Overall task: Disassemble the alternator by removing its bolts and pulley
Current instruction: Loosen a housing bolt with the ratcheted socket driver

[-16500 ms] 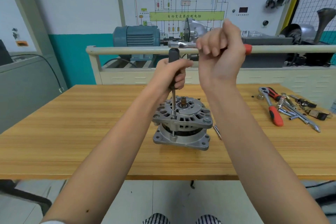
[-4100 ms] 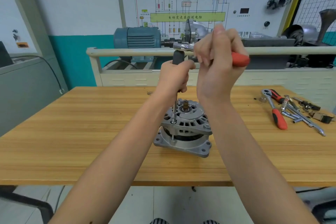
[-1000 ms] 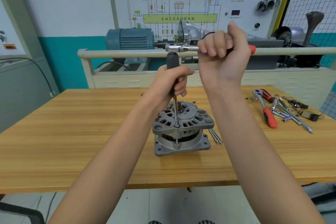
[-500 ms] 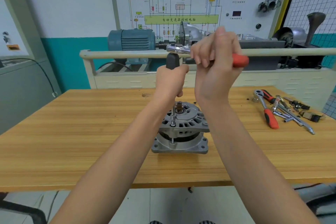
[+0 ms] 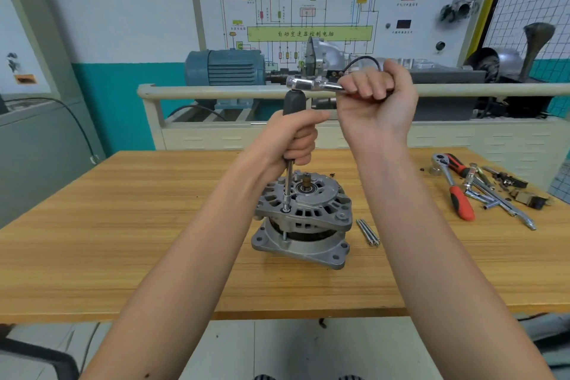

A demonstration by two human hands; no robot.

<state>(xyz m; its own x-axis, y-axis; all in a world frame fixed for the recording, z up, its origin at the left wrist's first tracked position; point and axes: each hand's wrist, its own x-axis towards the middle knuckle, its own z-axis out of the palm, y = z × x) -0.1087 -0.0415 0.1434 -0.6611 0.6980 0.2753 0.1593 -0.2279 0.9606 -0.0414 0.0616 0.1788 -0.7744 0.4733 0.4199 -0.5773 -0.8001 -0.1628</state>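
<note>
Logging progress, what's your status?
Left hand grips driver handle; right hand grips ratchet. Socket on alternator bolt. Nothing blocking.

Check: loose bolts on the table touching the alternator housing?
Apart. Head view shows bare table between the loose bolts and the alternator.

The wooden table (image 5: 123, 241) carries the alternator (image 5: 303, 219), two loose bolts (image 5: 367, 231) beside it, and scattered tools (image 5: 481, 191).

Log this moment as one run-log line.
left hand grips extension driver | right hand grips ratchet | socket on alternator bolt
</note>
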